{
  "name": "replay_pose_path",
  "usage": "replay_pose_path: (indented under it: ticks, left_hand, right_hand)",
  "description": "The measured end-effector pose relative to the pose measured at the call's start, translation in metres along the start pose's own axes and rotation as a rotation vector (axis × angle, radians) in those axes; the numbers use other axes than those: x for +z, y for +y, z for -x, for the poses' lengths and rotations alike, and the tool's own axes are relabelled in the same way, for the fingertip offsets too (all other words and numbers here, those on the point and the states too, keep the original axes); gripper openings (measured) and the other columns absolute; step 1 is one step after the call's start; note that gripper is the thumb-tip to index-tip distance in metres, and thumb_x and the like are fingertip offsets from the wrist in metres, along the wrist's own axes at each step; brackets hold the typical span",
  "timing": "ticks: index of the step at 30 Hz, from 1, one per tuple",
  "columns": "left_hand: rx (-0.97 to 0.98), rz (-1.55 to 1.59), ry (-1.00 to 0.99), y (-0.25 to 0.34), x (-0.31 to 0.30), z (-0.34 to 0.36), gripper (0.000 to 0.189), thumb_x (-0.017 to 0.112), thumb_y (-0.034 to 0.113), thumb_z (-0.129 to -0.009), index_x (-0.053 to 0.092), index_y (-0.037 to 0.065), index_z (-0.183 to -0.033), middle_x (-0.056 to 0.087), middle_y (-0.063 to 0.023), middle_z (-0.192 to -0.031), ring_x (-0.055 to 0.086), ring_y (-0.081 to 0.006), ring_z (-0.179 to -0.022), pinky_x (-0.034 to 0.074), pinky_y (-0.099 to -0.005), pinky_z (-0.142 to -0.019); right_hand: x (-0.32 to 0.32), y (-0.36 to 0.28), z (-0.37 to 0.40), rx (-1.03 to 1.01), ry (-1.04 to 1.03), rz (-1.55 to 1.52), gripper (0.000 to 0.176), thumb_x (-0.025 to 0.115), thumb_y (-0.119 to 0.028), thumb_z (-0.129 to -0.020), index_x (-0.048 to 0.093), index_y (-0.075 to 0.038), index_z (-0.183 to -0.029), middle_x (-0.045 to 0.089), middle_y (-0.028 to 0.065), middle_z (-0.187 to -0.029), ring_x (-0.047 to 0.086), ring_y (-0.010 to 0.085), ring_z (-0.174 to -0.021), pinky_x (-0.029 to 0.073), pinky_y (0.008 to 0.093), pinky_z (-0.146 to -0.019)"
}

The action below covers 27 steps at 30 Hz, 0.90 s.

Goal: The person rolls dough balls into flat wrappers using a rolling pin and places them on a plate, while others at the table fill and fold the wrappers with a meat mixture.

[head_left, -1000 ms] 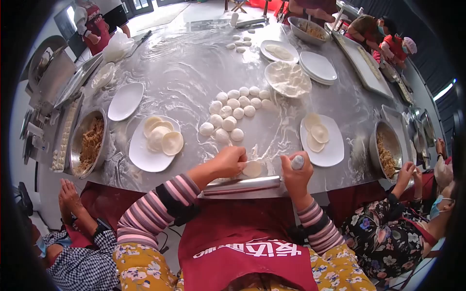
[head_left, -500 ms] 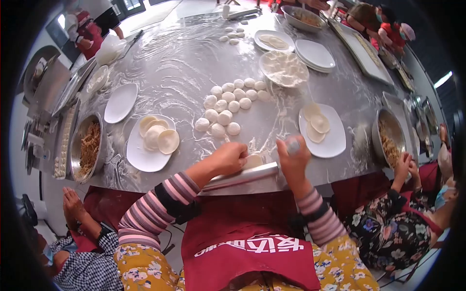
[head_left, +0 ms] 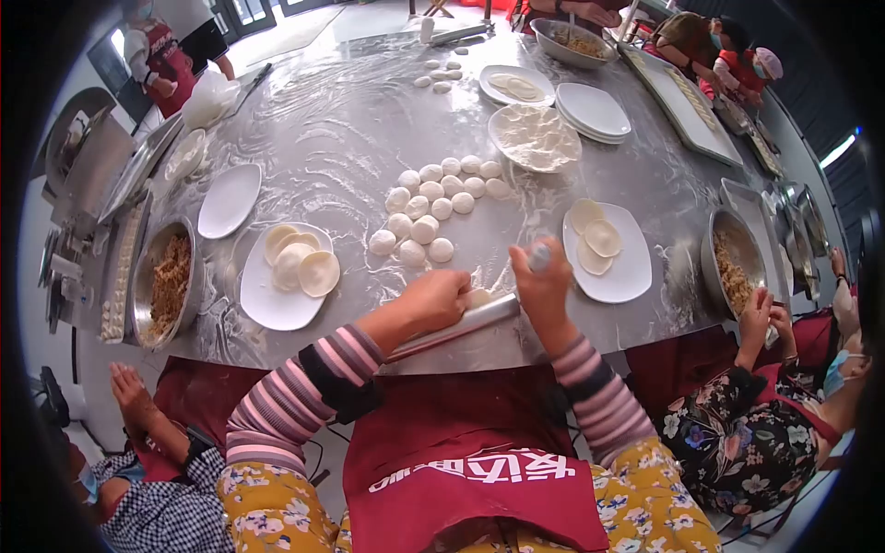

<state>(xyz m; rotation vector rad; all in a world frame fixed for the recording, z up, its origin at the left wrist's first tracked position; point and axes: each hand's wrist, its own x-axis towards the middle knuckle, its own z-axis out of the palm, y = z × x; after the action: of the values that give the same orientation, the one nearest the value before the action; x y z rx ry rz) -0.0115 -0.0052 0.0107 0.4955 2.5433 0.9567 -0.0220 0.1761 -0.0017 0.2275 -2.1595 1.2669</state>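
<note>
A metal rolling pin (head_left: 479,317) lies slanted near the table's front edge. My right hand (head_left: 544,293) is closed around its right end, and a grey handle tip shows above the fingers. Pinched at the edge by my left hand (head_left: 433,302) is a small dough wrapper (head_left: 480,297), partly hidden behind the fingers and touching or close to the pin. Just beyond my left hand, several floured dough balls (head_left: 441,250) sit in loose rows. To the left, a white plate (head_left: 289,318) bears several round wrappers (head_left: 319,274); another white plate (head_left: 631,276) with wrappers stands right of my right hand.
Steel bowls of filling stand at the left (head_left: 191,276) and right (head_left: 758,241). Farther back are a plate of flour (head_left: 537,138), stacked plates (head_left: 590,106) and a long tray (head_left: 678,92). Co-workers flank me; one person's hands (head_left: 761,318) are near the right bowl.
My right hand and the rolling pin's right end have shifted slightly left. The left hand still pinches the wrapper. The person at the right has moved their hands slightly.
</note>
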Motion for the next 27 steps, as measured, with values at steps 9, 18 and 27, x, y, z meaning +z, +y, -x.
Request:
replay_pose_path:
  ticks: [9,18,27]
  left_hand:
    - [-0.013,0.176,-0.036,-0.015,0.001,0.011,0.017,0.057,0.012,-0.077,0.057,-0.002,-0.085,0.06,-0.0205,-0.077,0.06,-0.032,-0.073,0.045,-0.04,-0.065]
    - [0.043,0.046,0.028,0.0,0.002,-0.002,0.014,0.056,0.011,-0.079,0.058,-0.002,-0.085,0.06,-0.0235,-0.081,0.06,-0.0363,-0.077,0.046,-0.0401,-0.067]
    - [-0.004,0.142,0.046,0.002,0.009,0.009,0.015,0.056,0.009,-0.081,0.058,-0.002,-0.089,0.062,-0.0178,-0.077,0.061,-0.0251,-0.072,0.046,-0.0363,-0.066]
  right_hand:
    - [-0.035,-0.017,0.031,0.007,0.023,0.046,0.025,0.072,-0.007,-0.071,0.048,-0.005,-0.077,0.054,0.0162,-0.064,0.056,0.0331,-0.056,0.042,0.0377,-0.05]
    - [-0.006,-0.011,-0.002,-0.028,-0.001,0.012,0.024,0.072,-0.006,-0.071,0.049,-0.005,-0.076,0.053,0.0139,-0.061,0.055,0.0309,-0.052,0.042,0.0352,-0.047]
    - [-0.012,-0.01,0.007,-0.041,0.023,0.013,0.026,0.073,-0.006,-0.071,0.047,-0.004,-0.078,0.053,0.0129,-0.061,0.054,0.0265,-0.049,0.042,0.0354,-0.046]
